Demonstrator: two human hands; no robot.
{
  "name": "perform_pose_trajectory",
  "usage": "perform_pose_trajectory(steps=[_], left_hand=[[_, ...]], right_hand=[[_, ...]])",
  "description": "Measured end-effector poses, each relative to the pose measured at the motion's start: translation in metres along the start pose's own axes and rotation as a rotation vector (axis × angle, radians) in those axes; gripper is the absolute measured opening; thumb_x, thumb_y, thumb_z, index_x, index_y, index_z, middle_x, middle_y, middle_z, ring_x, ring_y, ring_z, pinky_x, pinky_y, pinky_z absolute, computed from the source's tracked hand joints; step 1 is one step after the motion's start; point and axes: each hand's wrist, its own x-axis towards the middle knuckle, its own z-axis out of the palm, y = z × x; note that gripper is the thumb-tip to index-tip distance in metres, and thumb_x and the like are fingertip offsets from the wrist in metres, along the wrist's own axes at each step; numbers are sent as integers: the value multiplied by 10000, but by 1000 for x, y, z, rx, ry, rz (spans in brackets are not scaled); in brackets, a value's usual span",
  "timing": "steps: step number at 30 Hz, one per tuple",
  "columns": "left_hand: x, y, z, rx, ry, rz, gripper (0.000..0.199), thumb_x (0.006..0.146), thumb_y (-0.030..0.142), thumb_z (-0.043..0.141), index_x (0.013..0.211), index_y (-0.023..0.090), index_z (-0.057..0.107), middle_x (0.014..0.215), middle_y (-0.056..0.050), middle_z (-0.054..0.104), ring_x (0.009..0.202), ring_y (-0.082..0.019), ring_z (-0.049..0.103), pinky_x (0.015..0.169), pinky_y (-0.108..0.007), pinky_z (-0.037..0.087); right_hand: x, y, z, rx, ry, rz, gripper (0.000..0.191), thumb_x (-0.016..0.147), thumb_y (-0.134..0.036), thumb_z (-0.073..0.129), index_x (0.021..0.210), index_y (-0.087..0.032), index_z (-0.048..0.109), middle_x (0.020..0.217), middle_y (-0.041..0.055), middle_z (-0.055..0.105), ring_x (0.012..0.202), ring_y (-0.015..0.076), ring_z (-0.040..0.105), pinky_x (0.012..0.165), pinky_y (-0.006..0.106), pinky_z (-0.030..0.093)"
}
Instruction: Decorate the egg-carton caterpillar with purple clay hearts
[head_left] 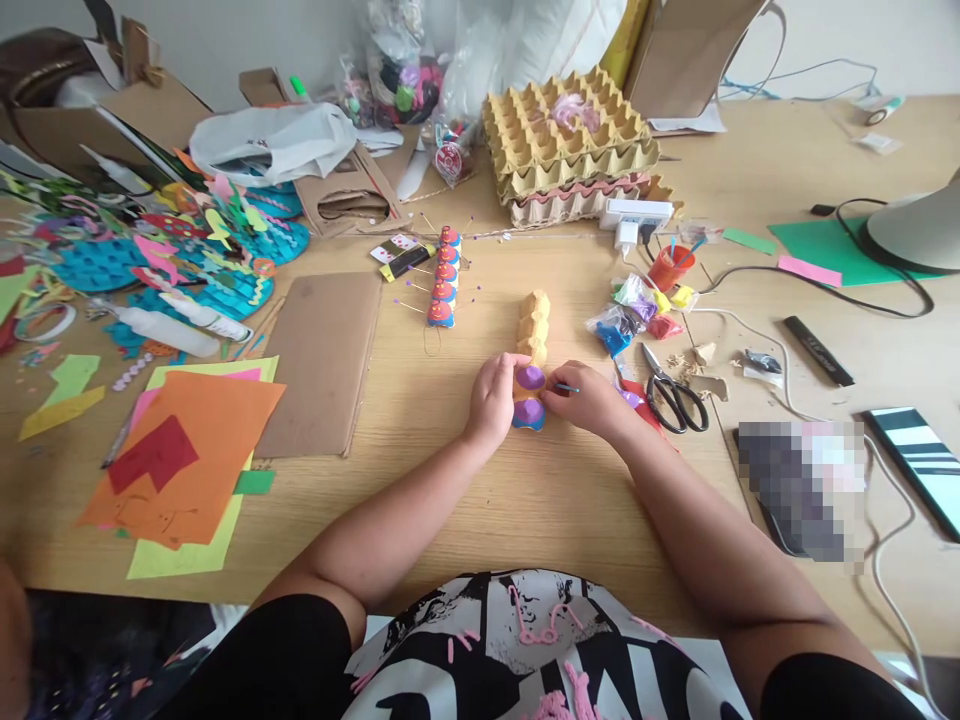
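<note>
A strip of egg carton lies lengthwise in front of me, its far bumps pale yellow. The two nearest bumps carry purple coverings, the closest with blue around its base. My left hand grips the strip from its left side, fingertips by the second purple bump. In my right hand a thin blue stick is pinched, its tip hidden at the strip's right side. Farther back stands a finished-looking carton caterpillar in red and blue, with pins sticking out.
Black-handled scissors and bagged coloured clay lie right of my hand, near a red cup. Stacked egg trays stand behind. To the left are brown cardboard, coloured paper and glue bottles.
</note>
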Motion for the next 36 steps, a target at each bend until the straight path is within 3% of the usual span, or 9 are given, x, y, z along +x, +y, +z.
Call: perform_pose_trajectory(steps=[6, 8, 12, 16, 19, 26, 30, 33, 36], left_hand=[[0, -8, 0, 76, -24, 84, 483, 1080, 653, 518, 1084, 245, 777, 1045, -84, 776, 1064, -247, 710, 1038, -378, 516], [1, -9, 0, 94, -9, 97, 463, 1070, 650, 545, 1082, 250, 776, 1038, -79, 774, 1067, -246, 704, 1043, -370, 506], [2, -5, -1, 62, 67, 109, 458, 1056, 656, 559, 1090, 246, 759, 1077, -81, 765, 1109, -243, 693, 1064, -360, 494], [3, 1, -2, 20, 205, 83, 443, 1074, 618, 502, 1182, 240, 708, 1220, -101, 745, 1218, -236, 673, 1080, -361, 499], [4, 7, 0, -21, 244, 53, 386, 1068, 572, 519, 1182, 241, 684, 1264, -102, 733, 1256, -231, 667, 1070, -350, 509], [-2, 25, -13, -109, 254, -37, 236, 1059, 454, 582, 1133, 251, 677, 1292, -92, 731, 1300, -232, 657, 1098, -342, 502], [-7, 28, -24, -140, 300, -123, 129, 1015, 338, 639, 1100, 251, 679, 1265, -76, 727, 1268, -213, 649, 1095, -330, 504], [-15, 27, -27, -139, 238, -126, 134, 981, 314, 693, 1100, 255, 704, 1235, -55, 738, 1215, -198, 653, 1084, -322, 503], [-26, 31, -28, -59, 145, -10, 159, 954, 369, 775, 1071, 264, 748, 1221, -54, 743, 1191, -211, 655, 1079, -338, 497]], right_hand=[[-4, -9, -11, -225, -112, -44, 198, 893, -143, 638, 762, -198, 775, 924, 126, 780, 930, 268, 716, 827, 351, 491], [-6, -13, -21, -217, -84, -36, 231, 950, -177, 610, 825, -202, 803, 1031, 154, 813, 987, 293, 734, 853, 373, 499], [-10, -11, -52, -161, 48, 58, 294, 1067, -350, 523, 1072, -230, 791, 1027, 121, 839, 865, 285, 717, 780, 387, 467], [-6, 12, -79, -345, 379, 165, 300, 1062, -396, 522, 1052, -205, 754, 1020, 154, 813, 876, 312, 689, 738, 395, 421], [-3, 28, -87, -409, 435, 184, 233, 989, -392, 640, 1063, -197, 743, 1061, 152, 812, 908, 319, 684, 738, 395, 431], [-37, 22, -62, -723, 163, 89, 388, 954, -527, 782, 1084, -164, 738, 1101, 192, 786, 1091, 399, 686, 811, 438, 486], [-52, 19, -41, -815, 158, 86, 315, 996, -455, 737, 1062, -147, 741, 1138, 230, 772, 1165, 425, 652, 852, 459, 503], [-59, 12, -35, -723, 179, 52, 253, 1016, -400, 684, 1048, -154, 733, 1152, 233, 773, 1167, 433, 657, 876, 475, 502], [-70, 0, -30, -382, 223, -12, 284, 1034, -425, 648, 1177, -184, 696, 1094, 169, 781, 1024, 356, 703, 847, 437, 515]])
